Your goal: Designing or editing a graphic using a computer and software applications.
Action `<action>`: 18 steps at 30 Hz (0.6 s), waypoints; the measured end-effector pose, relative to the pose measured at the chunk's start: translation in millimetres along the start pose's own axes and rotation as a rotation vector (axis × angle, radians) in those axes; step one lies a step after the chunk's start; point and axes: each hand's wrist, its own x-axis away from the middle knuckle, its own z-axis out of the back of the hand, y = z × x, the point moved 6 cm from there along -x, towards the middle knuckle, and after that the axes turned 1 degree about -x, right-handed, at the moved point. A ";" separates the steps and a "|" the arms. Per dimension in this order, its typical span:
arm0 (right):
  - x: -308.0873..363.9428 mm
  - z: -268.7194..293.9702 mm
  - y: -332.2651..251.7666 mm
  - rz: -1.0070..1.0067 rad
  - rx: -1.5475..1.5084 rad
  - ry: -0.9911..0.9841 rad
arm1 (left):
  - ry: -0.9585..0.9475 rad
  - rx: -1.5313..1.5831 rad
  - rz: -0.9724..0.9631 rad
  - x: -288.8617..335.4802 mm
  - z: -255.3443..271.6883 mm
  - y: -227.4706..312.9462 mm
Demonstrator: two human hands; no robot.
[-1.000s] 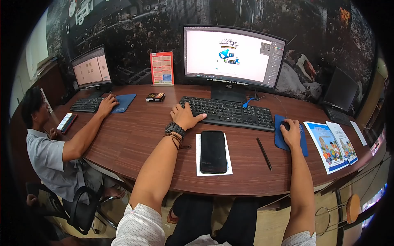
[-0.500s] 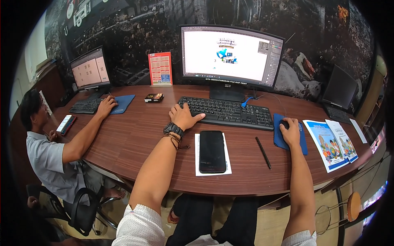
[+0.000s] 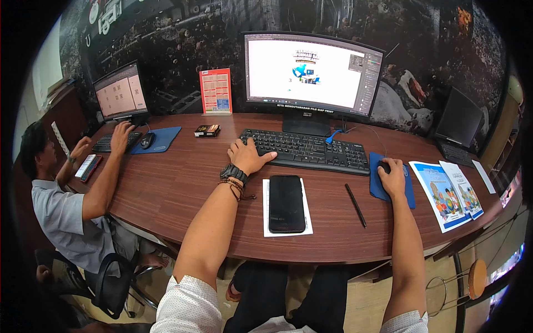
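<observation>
My left hand (image 3: 251, 156) rests on the left end of a black keyboard (image 3: 316, 151), its fingers apart and the thumb stretched along the front edge. A dark watch and a beaded bracelet circle that wrist. On a blue mouse pad (image 3: 380, 190) to the right, my right hand (image 3: 393, 176) curls over a black mouse (image 3: 384, 166), which is mostly covered by the fingers. Behind the keyboard stands a monitor (image 3: 313, 72) with a design of a blue globe and a desk on a white page. A black phone (image 3: 287, 204) lies on white paper nearest my left wrist.
A black pen (image 3: 355, 205) lies between phone and mouse pad. Illustrated booklets (image 3: 441, 197) lie at the right. A small dark box (image 3: 207, 131) and a red-framed calendar (image 3: 216, 91) stand at the back. At the left, a co-worker (image 3: 72, 205) sits at another computer.
The co-worker's near hand has left its mouse and moved left to the other keyboard, and their other hand has risen. My hands have stayed in place.
</observation>
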 end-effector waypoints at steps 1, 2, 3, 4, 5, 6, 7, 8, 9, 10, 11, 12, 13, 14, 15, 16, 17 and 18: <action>0.6 0.4 -2.7 0.000 0.000 -0.001 | -0.001 0.000 0.001 0.2 0.5 -0.8; 1.5 1.7 -6.0 -0.005 -0.006 -0.002 | -0.002 0.001 0.002 0.3 0.9 -1.4; 2.1 2.0 -7.7 -0.010 -0.011 -0.003 | -0.003 0.003 0.002 0.6 1.1 -2.1; 1.7 2.5 -6.9 -0.011 -0.010 -0.003 | -0.004 0.004 0.001 0.3 1.2 -1.1; 1.2 2.6 -6.0 -0.006 -0.009 0.000 | -0.005 0.002 0.003 0.2 1.2 -0.3; 0.8 2.5 -5.2 -0.001 -0.008 0.002 | -0.007 0.000 0.005 0.2 1.3 0.2; 0.5 2.2 -3.9 -0.002 -0.008 0.002 | -0.008 0.000 0.005 0.0 1.1 0.5; 0.3 1.8 -3.0 0.000 -0.009 0.002 | -0.010 -0.001 0.004 -0.2 1.0 0.5; 0.1 1.4 -2.2 0.002 -0.011 0.003 | -0.011 -0.001 0.003 -0.2 1.0 0.5; 0.0 1.2 -1.5 0.002 -0.011 0.003 | -0.012 -0.001 0.003 -0.5 0.5 0.3; -0.2 1.2 -1.2 0.007 -0.001 0.007 | -0.013 -0.002 0.003 -0.7 0.0 0.2; -0.4 1.3 -1.1 0.012 0.009 0.011 | -0.014 -0.002 0.003 -1.0 -0.3 0.1; -0.4 0.7 -0.5 0.012 0.010 0.011 | -0.015 -0.003 0.003 -0.9 -0.5 0.1; -0.5 0.1 0.2 0.011 0.010 0.009 | -0.015 0.001 0.002 -0.6 -0.5 0.2; -0.6 -0.3 0.9 0.010 0.010 0.008 | -0.014 0.005 0.001 -0.5 -0.6 0.4; -0.6 -0.6 1.3 0.010 0.010 0.008 | -0.014 0.005 0.001 -0.4 -1.0 0.0; -0.8 -0.7 1.6 0.010 0.008 0.008 | -0.011 0.003 0.000 -0.4 -1.2 -0.1; -0.8 -0.7 2.0 0.009 0.005 0.008 | -0.007 0.001 -0.002 -0.6 -1.5 -0.2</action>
